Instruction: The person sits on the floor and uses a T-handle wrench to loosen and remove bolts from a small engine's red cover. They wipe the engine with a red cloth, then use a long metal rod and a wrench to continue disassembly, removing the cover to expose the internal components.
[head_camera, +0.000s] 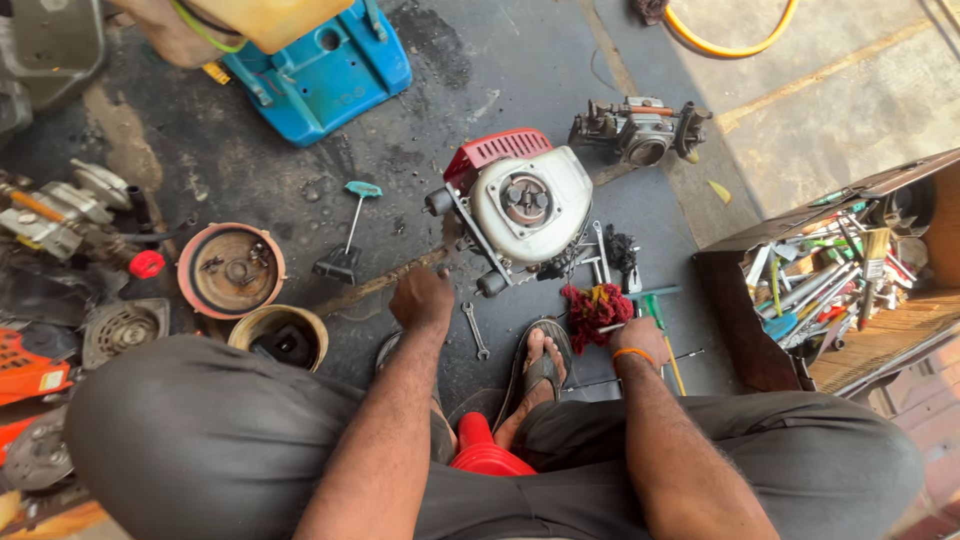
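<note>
- at the far left lies a heap of dismantled machine parts, grey and orange, beside a round rusty drum cover and a small bowl with a dark part in it
- a blue plastic housing lies at the top, and a t-handle tool with a green grip stands on the floor below it
- the left hand is curled into a loose fist, knuckles towards the camera; i cannot tell if it pinches something small
- a small spanner lies just beside this hand, not touched
- the small engine, white body with a red cover, sits on the floor just in front of both hands, near the sandalled foot
- the engine looks heavy and stiff, probably oily; i judge the safe hold is on the metal body or frame, not on the thin plastic cover
- the right hand is closed around a red rag and the handle of a tool; the rag is soft and light
- a carburettor part lies further up, and an open wooden box of tools stands at the right
- the concrete floor is dark and stained with oil, paler at the right; a yellow hose curves at the top
</note>
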